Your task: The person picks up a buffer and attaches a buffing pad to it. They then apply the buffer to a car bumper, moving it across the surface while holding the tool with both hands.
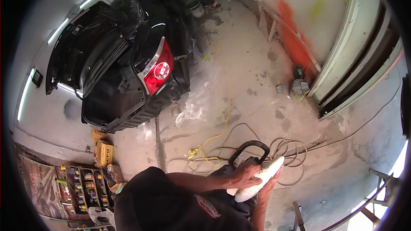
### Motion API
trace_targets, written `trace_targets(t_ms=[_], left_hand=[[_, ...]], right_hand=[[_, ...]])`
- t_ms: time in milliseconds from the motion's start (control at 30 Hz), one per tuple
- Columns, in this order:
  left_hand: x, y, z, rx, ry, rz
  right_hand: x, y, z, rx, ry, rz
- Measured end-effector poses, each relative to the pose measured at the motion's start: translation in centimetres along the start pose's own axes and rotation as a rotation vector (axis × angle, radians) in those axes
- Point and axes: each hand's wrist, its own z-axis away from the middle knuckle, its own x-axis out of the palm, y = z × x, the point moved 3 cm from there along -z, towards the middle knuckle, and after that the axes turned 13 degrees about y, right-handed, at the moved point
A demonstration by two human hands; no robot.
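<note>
A white, oblong-looking polishing pad (pixel 253 188), seen nearly edge-on, is in front of my torso at the lower middle. My left hand (pixel 247 174) grips its near side, fingers bent over the white surface. Along its far side lies my right hand (pixel 269 185), closed against the pad from the right; part of its fingers is hidden behind it. Just above my left hand rises a black loop handle (pixel 251 143), which looks like part of a polisher. My hands and arm cover most of the tool's body.
A black car with its trunk raised and a red tail light (pixel 160 72) stands at upper left. A yellow cord (pixel 230 102) and grey coiled cable (pixel 295 143) lie on the floor. Bottles fill a rack (pixel 87 186) at lower left. A metal frame (pixel 376 192) stands lower right.
</note>
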Motion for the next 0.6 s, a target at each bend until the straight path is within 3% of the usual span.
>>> trace_targets(t_ms=[133, 233, 333, 433, 500, 567, 600], left_hand=[[-1.6, 7.1, 2.0, 0.088, 0.046, 0.138], [-3.3, 11.9, 2.9, 0.194, 0.04, 0.208], [-5.1, 16.3, 2.3, 0.266, 0.0, 0.251], [-7.8, 21.3, 1.8, 0.417, -0.039, 0.331], [-8.6, 24.1, 1.4, 0.472, -0.119, 0.35], [-10.6, 27.2, 1.0, 0.521, -0.19, 0.357], [-11.4, 28.5, 0.6, 0.542, -0.243, 0.363]], right_hand=[[-4.8, -2.6, -0.3, 0.115, -0.008, -0.178], [-10.2, 0.7, 1.0, 0.388, -0.123, -0.158], [-16.6, 7.7, 1.6, -0.164, 0.008, 0.563], [-19.9, 6.1, 1.7, -0.098, -0.028, 0.558], [-21.3, 4.9, 1.7, -0.423, -0.061, 0.672], [-22.3, 4.6, 1.9, -0.24, 0.02, 0.368], [-22.9, 4.3, 1.9, -0.244, 0.038, 0.427]])
